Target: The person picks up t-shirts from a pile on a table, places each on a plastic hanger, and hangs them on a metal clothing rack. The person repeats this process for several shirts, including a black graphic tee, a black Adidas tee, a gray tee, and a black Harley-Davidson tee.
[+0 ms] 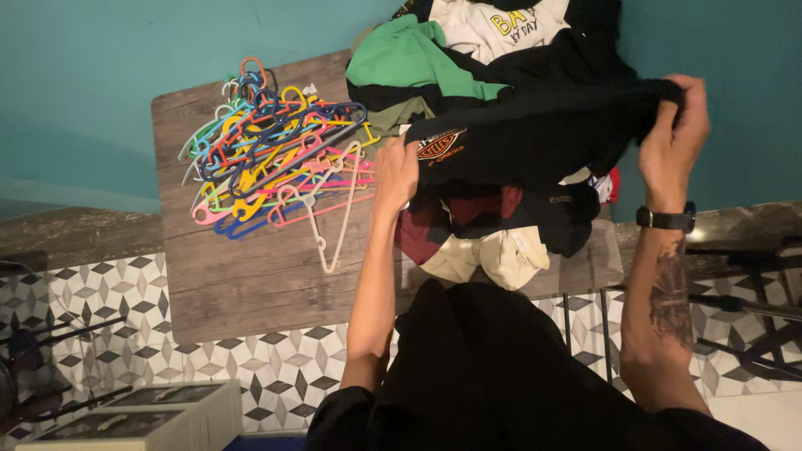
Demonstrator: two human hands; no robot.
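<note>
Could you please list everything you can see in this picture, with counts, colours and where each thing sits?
black garment: one, black with an orange chest emblem, held stretched between both hands above the pile
clothes pile: one heap, green, white, dark red, cream and black, on the table's right part
hangers: many, mixed bright colours plus one white, heaped on the table's left part
table: one, grey wood grain, against a teal wall
boxes: two, pale, on the patterned floor, bottom left
watch: one, black, right wrist
left hand: grips the garment's left end
right hand: grips its right end
</note>
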